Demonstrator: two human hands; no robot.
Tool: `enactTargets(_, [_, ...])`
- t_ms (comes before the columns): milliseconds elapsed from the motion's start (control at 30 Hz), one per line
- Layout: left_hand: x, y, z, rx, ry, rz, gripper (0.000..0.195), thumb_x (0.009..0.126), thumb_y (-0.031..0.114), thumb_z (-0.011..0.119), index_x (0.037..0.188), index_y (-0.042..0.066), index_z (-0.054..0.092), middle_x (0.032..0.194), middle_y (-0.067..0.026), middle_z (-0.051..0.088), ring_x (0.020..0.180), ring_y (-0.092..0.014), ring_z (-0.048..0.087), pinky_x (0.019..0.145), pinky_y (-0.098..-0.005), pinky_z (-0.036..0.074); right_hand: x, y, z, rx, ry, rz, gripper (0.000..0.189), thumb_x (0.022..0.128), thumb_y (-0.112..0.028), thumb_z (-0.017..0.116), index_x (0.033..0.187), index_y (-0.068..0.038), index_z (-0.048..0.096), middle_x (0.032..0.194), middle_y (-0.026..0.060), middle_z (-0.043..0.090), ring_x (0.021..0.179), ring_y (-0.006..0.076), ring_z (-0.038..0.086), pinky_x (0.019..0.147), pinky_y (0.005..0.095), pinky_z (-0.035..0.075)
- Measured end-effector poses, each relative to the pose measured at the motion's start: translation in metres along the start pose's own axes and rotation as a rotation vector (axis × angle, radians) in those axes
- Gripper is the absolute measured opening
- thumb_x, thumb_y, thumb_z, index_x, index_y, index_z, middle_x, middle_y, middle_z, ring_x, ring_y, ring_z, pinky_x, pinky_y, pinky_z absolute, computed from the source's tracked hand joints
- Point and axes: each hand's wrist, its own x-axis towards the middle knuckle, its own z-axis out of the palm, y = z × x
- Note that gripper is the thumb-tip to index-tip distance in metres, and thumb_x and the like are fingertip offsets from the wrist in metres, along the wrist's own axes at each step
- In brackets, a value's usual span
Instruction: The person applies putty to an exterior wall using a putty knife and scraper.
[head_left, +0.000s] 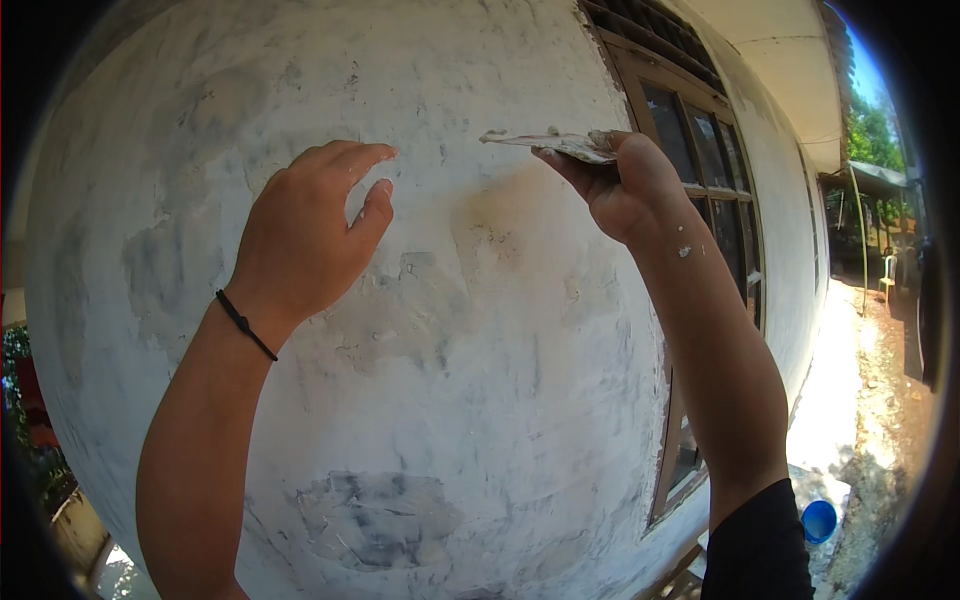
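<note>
A pale, patchy plastered wall (450, 337) fills the middle of the view. My left hand (315, 217) is raised before it, thumb and fingers apart with nothing between them; whitish paste marks the fingertips, and a black cord bracelet (244, 322) circles the wrist. Higher up on the right, my right hand (637, 180) grips a thin, flat plate (562, 142) smeared with whitish paste, seen nearly edge-on. Its exact kind cannot be told. Spots of paste dot the right forearm. Darker, rougher patches (379, 517) show on the wall, low down and around the middle.
A brown wooden window frame (630, 82) with glass panes stands in the wall at the right. Beyond it, a sunlit dirt path runs along the house. A blue bucket (819, 521) is on the ground at lower right, and a pale chair (888, 274) stands far off.
</note>
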Motion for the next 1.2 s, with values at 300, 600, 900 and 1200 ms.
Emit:
enactTargets(300, [-0.004, 0.008, 0.017, 0.106, 0.089, 0.033, 0.025, 0.085, 0.011, 0.057, 0.107, 0.003, 0.065, 0.102, -0.0139, 0.068, 0.094, -0.028, 0.064, 0.084, -0.0387, 0.050, 0.067, -0.022, 0.011, -0.189, -0.083, -0.171, 0.035, 0.094, 0.002, 0.023, 0.123, 0.019, 0.027, 0.120, 0.0319, 0.045, 0.106, 0.0420, 0.058, 0.088, 0.0456, 0.059])
enactTargets(600, [-0.014, -0.007, -0.004, 0.147, -0.031, 0.000, 0.027, 0.086, 0.009, 0.055, 0.111, 0.003, 0.064, 0.107, -0.0149, 0.066, 0.099, -0.030, 0.062, 0.090, -0.0381, 0.047, 0.090, -0.002, 0.061, -0.504, -0.009, -0.343, 0.024, 0.087, -0.006, 0.043, 0.098, 0.012, 0.056, 0.078, 0.0174, 0.067, 0.075, 0.0261, 0.070, 0.059, 0.0320, 0.053])
enactTargets(900, [-0.049, -0.016, -0.014, 0.114, -0.066, 0.114, 0.024, 0.082, 0.009, 0.057, 0.105, 0.005, 0.064, 0.099, -0.0091, 0.067, 0.091, -0.024, 0.062, 0.079, -0.0363, 0.044, 0.061, 0.075, 0.086, -1.601, -0.290, -1.176, 0.036, 0.085, -0.011, 0.048, 0.120, -0.010, 0.059, 0.094, 0.0198, 0.066, 0.084, 0.0373, 0.065, 0.078, 0.0443, 0.051])
enactTargets(1200, [-0.058, -0.033, -0.020, 0.115, -0.047, 0.131, 0.023, 0.082, 0.009, 0.058, 0.103, 0.005, 0.065, 0.097, -0.0089, 0.067, 0.091, -0.023, 0.062, 0.080, -0.0353, 0.042, 0.073, 0.093, 0.072, -1.796, -0.302, -1.386, 0.043, 0.084, -0.012, 0.055, 0.127, -0.013, 0.056, 0.105, 0.0130, 0.066, 0.087, 0.0324, 0.065, 0.080, 0.0410, 0.052])
